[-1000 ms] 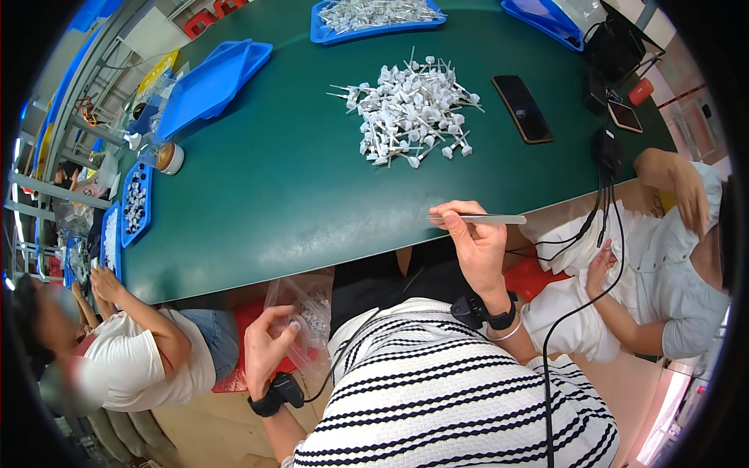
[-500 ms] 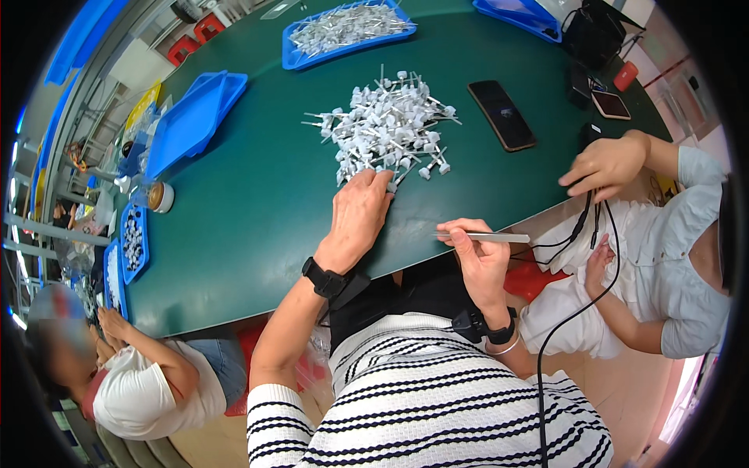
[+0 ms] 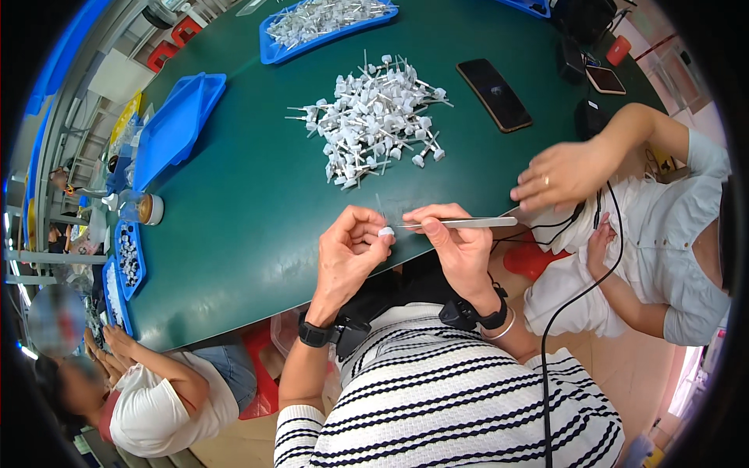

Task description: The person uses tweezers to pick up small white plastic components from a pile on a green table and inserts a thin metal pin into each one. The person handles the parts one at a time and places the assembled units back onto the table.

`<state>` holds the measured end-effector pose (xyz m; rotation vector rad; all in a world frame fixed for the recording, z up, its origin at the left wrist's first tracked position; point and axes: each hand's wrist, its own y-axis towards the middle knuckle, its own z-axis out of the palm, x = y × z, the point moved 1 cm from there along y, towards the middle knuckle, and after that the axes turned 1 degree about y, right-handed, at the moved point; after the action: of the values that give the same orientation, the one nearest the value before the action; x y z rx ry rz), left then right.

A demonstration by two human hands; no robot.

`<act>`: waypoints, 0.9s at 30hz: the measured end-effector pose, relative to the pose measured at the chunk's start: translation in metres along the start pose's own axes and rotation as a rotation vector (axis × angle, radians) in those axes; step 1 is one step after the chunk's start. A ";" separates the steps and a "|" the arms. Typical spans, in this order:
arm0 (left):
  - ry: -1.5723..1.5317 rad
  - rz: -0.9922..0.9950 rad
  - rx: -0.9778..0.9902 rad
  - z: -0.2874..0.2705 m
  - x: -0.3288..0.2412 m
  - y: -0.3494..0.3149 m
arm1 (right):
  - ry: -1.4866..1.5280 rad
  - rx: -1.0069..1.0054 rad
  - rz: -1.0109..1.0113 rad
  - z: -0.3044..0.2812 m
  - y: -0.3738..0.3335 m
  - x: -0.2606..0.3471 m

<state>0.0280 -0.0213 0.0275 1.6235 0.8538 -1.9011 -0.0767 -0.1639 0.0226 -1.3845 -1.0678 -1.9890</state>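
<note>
Hands pinching, left (image 3: 351,248) on small white pinned cap (image 3: 385,232), right (image 3: 456,243) on tweezers (image 3: 468,223)

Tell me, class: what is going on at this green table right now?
A person in a striped top works at the edge of a green table. The left hand pinches a small white plastic piece with a thin pin, and the right hand holds metal tweezers with their tip at that piece. A heap of similar white pieces lies further up the table, beside a dark phone. Blue trays sit around it. A co-worker's hand reaches in from the right.
</note>
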 end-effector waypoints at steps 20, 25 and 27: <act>-0.244 0.053 -0.014 0.013 0.015 -0.007 | -0.108 0.006 -0.052 0.009 -0.007 0.005; -0.284 0.045 -0.016 0.010 0.023 -0.006 | -0.108 0.022 -0.052 0.009 -0.005 0.005; -0.255 0.048 -0.036 0.011 0.025 -0.006 | -0.118 0.027 -0.051 0.009 -0.004 0.004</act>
<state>0.0119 -0.0242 0.0053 1.3317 0.7314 -1.9934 -0.0763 -0.1540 0.0261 -1.4899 -1.1887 -1.9413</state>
